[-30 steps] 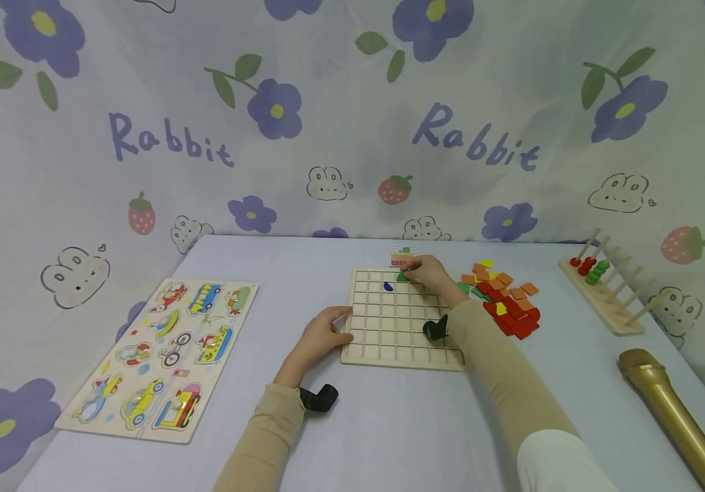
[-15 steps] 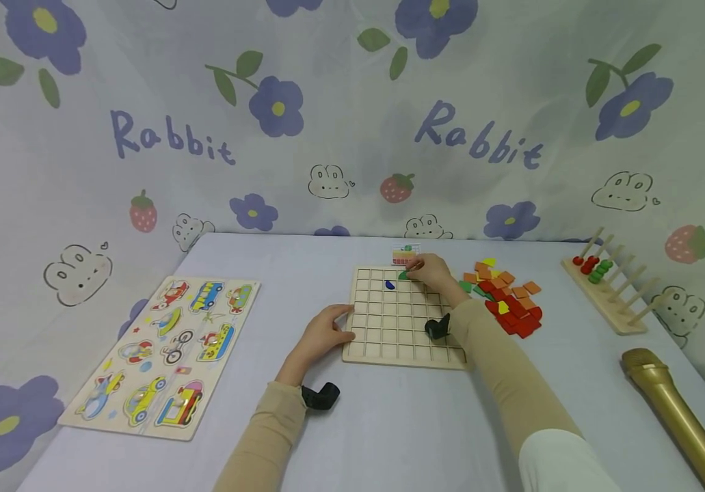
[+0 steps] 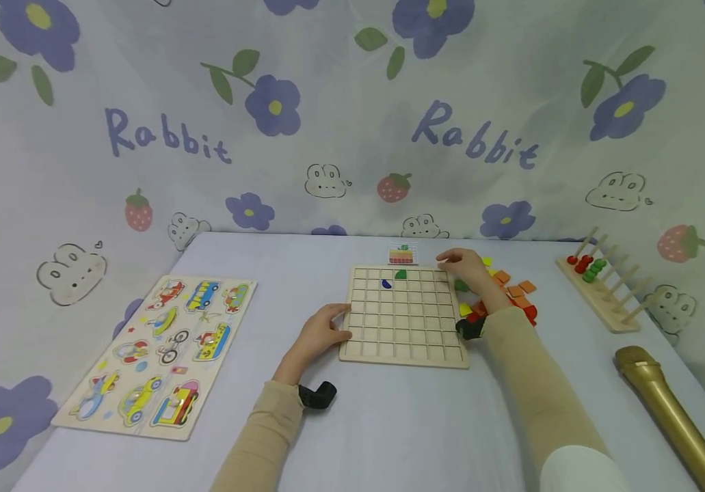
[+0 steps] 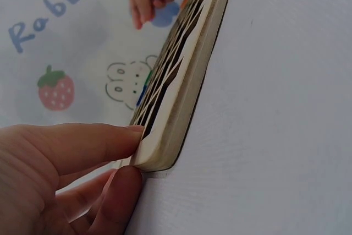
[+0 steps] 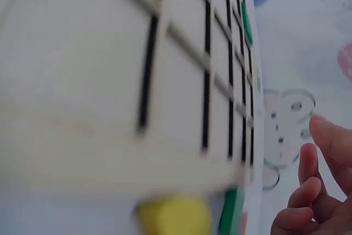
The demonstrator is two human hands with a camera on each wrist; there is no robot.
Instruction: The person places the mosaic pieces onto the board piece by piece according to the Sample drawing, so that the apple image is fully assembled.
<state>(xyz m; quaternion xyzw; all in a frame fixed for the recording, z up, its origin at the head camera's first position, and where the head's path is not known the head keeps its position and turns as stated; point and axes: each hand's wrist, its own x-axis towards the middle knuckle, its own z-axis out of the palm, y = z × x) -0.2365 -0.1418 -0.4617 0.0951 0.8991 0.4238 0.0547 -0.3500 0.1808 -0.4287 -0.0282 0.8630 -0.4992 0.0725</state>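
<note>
A wooden grid board (image 3: 403, 321) lies in the middle of the table. My left hand (image 3: 316, 335) rests against its left edge, with forefinger and thumb (image 4: 118, 191) touching the rim. My right hand (image 3: 469, 268) hovers by the board's far right corner, its fingers loosely bent and nothing seen between them. In the upper cells sit a small blue piece (image 3: 386, 283) and a green quarter-round piece (image 3: 401, 275). Behind the board stands a small pattern card (image 3: 403, 254). Red tiles (image 3: 530, 313) and orange tiles (image 3: 515, 291) lie piled at the right, partly hidden by my right arm.
A vehicle peg puzzle (image 3: 161, 355) lies to the left. At the right are a wooden bead rack (image 3: 604, 297) with red and green beads and a gold microphone (image 3: 672, 410). A yellow tile (image 3: 465, 309) and a green tile (image 3: 461, 285) lie beside the board's right edge.
My right hand has left the green piece in a top-row cell and moved right, past the board's far right corner. My left hand stays at the left edge.
</note>
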